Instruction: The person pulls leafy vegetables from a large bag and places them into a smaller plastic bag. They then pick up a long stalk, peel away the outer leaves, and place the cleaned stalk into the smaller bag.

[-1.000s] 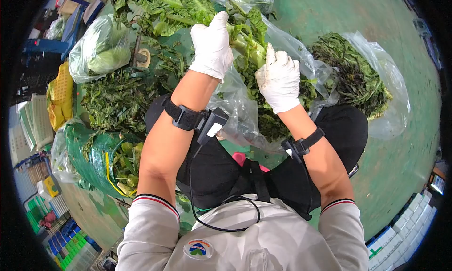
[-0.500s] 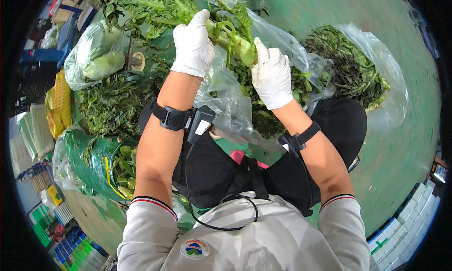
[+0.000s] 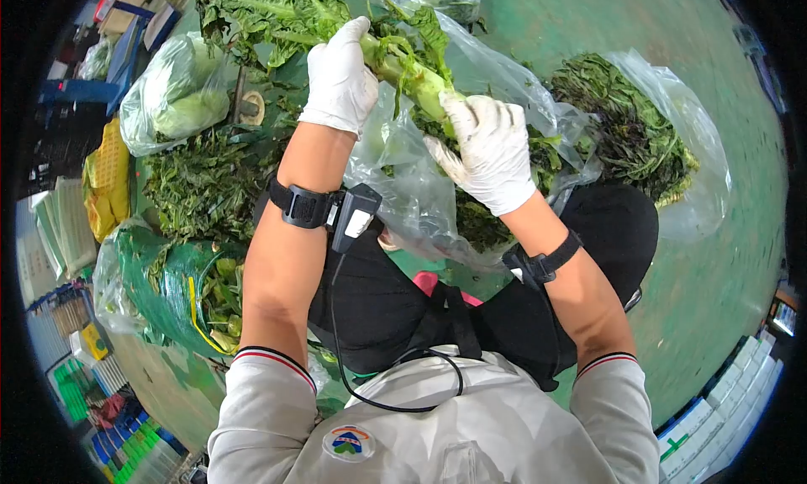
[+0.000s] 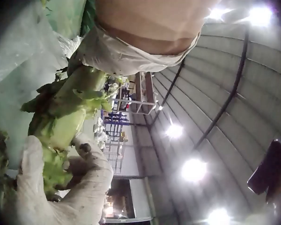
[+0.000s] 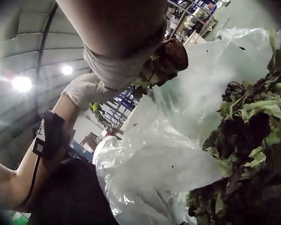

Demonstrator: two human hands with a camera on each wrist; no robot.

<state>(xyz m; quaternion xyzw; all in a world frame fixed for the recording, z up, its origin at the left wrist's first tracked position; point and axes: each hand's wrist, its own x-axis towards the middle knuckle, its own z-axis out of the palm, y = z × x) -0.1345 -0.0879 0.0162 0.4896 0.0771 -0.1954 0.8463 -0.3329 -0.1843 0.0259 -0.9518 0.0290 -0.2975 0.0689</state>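
My gloved left hand [image 3: 339, 79] grips a stalk of celtuce [image 3: 402, 71] near its leafy top, with its long leaves [image 3: 261, 18] spreading up and left. At the lower end of the pale stem is my gloved right hand [image 3: 492, 148]. In the left wrist view, the right hand's thumb and curled fingers [image 4: 91, 164] lie on both sides of the celtuce stem [image 4: 68, 117], with torn green leaf bits [image 4: 56, 173] between them. The right wrist view hides most of the stalk behind the right hand. Beneath both hands lies a clear plastic bag [image 3: 403, 181] with leaves.
Dark leaf heaps lie left [image 3: 202, 181] and right [image 3: 622, 131], the right one on clear plastic. Bagged greens [image 3: 175, 93] stand at the upper left. A green mesh sack [image 3: 160, 282] of leaves lies beside my left knee. Green floor [image 3: 714, 291] stretches to the right.
Both hands shifted left with the celtuce, which came out more into sight. Over the last half second the right hand moved slightly down, its thumb spreading from the fingers.
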